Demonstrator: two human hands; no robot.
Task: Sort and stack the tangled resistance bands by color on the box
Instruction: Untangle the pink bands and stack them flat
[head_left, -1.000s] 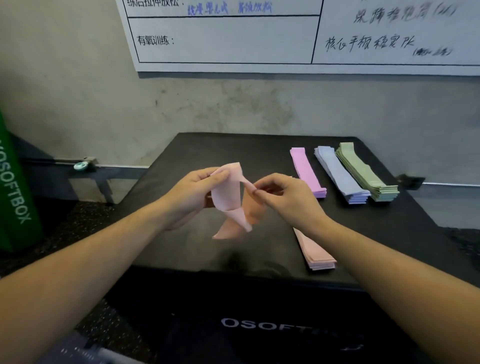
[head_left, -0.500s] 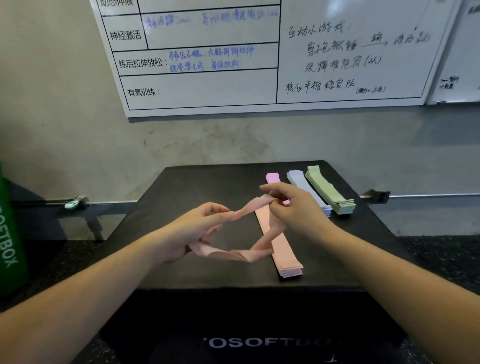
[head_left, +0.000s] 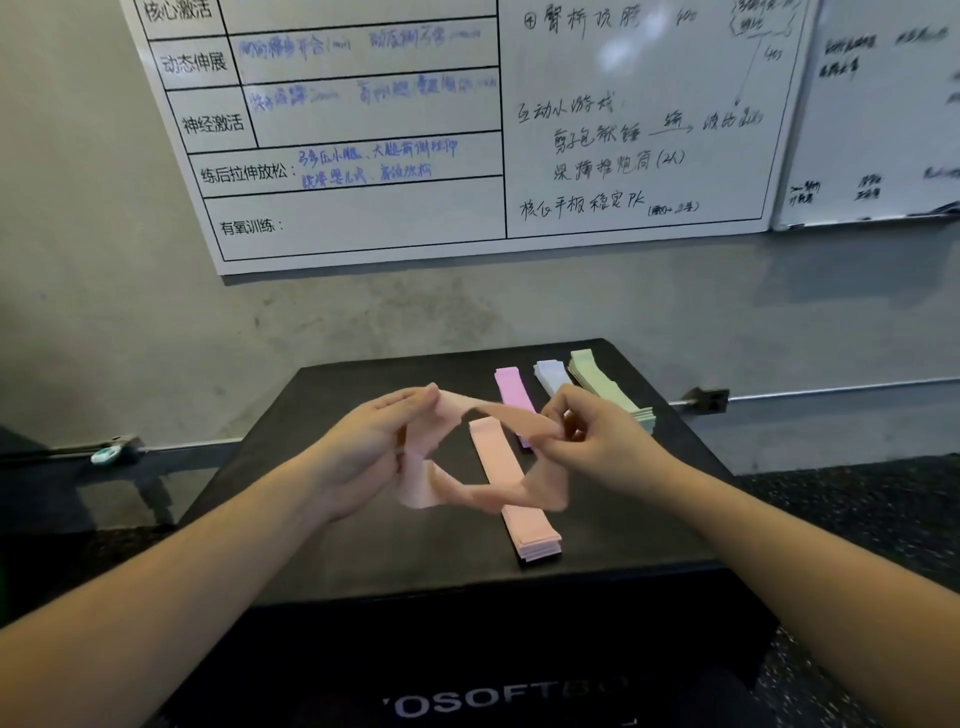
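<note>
A twisted salmon-pink band (head_left: 470, 493) is stretched into a loop between my hands above the black box (head_left: 322, 545). My left hand (head_left: 363, 452) pinches its left end, my right hand (head_left: 597, 441) pinches its right end. Under the loop lies a flat stack of salmon-pink bands (head_left: 511, 488). Further back lie three more stacks side by side: magenta-pink (head_left: 511, 387), lavender (head_left: 551, 375) and green (head_left: 597, 379). My right hand hides the near ends of the back stacks.
The box stands against a grey wall with a whiteboard (head_left: 467, 130) above it. A rail with a small teal clip (head_left: 106, 455) runs along the wall at left, and a bracket (head_left: 709, 400) sticks out at right. Dark rubber floor surrounds the box.
The band went from a bunched fold to a wide loop as my hands drew apart. The head tilted up, so the box and stacks sit lower in view.
</note>
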